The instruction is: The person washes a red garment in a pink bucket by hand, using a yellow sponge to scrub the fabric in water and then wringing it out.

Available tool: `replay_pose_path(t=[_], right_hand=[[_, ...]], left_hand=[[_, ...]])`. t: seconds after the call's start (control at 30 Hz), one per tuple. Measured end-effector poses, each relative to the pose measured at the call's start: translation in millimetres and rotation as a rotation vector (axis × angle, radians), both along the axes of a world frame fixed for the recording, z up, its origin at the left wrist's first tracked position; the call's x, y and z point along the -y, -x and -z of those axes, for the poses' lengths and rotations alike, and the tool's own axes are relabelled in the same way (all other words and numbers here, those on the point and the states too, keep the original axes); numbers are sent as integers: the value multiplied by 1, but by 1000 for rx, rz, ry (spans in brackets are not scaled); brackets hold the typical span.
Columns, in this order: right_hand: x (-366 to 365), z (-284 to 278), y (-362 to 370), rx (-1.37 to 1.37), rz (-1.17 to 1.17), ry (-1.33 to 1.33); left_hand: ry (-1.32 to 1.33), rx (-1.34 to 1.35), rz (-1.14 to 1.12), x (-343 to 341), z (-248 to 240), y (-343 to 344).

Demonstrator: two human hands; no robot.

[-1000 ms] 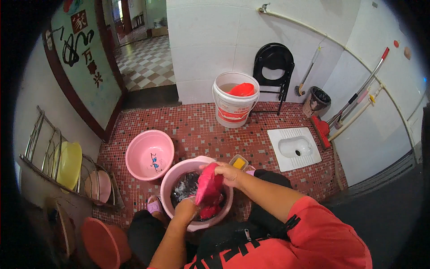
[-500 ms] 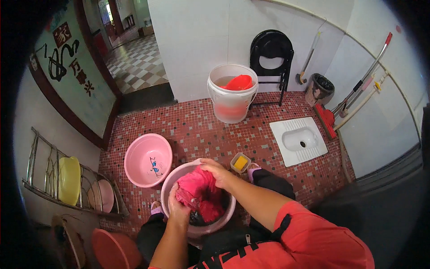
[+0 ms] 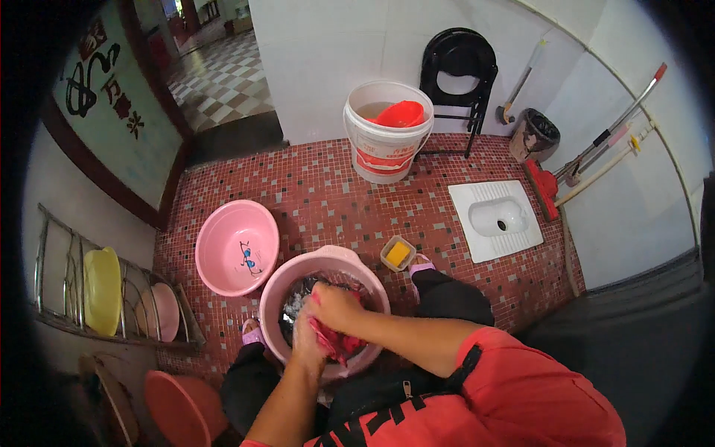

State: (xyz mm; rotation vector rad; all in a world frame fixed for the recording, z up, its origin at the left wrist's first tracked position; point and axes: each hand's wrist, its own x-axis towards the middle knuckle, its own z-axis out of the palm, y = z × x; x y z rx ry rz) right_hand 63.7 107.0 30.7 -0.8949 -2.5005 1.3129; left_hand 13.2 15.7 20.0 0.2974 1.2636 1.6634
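Between my feet stands a pink basin holding water and dark cloth. Inside its rim my left hand and my right hand are pressed together, fingers closed around a wet bright-pink cloth. Part of that cloth hangs out below the hands; the rest is hidden by them. Foam or glinting water shows beside my left hand. I cannot tell what garment the cloth is.
A second pink basin sits on the left, and a small tub with a yellow soap bar by my right foot. Farther off are a white bucket with a red scoop, a black folding chair and a squat toilet.
Both hands have come together and lowered into the basin. The pink cloth, earlier spread between them and held higher, is now bunched in their grasp. The head view has shifted slightly.
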Motion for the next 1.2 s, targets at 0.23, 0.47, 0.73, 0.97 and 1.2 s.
replay_pose_path(t=[0.23, 0.47, 0.73, 0.97, 1.2], right_hand=[[-13, 9, -3, 146, 140, 121], [36, -23, 0, -67, -201, 130], [-13, -1, 5, 23, 87, 71], [17, -6, 0, -57, -81, 61], [9, -15, 4, -21, -56, 0]], left_hand=[[87, 721, -165, -21, -41, -11], [285, 167, -108, 25, 29, 44], [69, 659, -205, -6, -25, 1], [202, 465, -287, 2, 14, 18], [113, 579, -225, 9, 9, 22]])
